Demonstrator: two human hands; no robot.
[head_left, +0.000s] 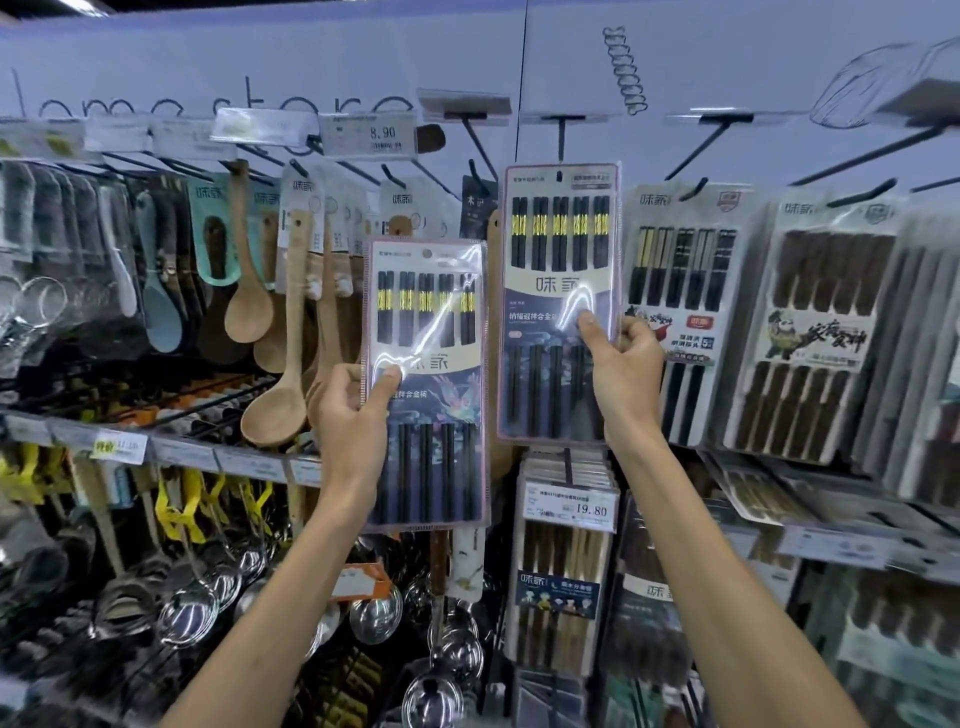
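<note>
I face a shop wall of hanging kitchenware. My left hand (358, 410) grips a pack of black chopsticks with gold bands (431, 332) by its left edge, thumb on the front. The pack is held upright in front of the display. My right hand (621, 374) grips a second, matching chopstick pack (558, 249) by its lower right edge, thumb on the front. That pack is higher, with its hang hole just below a black peg hook (561, 132). Whether it hangs on the hook I cannot tell.
Wooden spoons (275, 364) and rice paddles hang to the left. More chopstick packs (680, 291) hang to the right and below, with a 19.80 price tag (571, 506). Steel ladles (374, 613) hang on the lower row. An 8.90 tag (371, 135) sits above.
</note>
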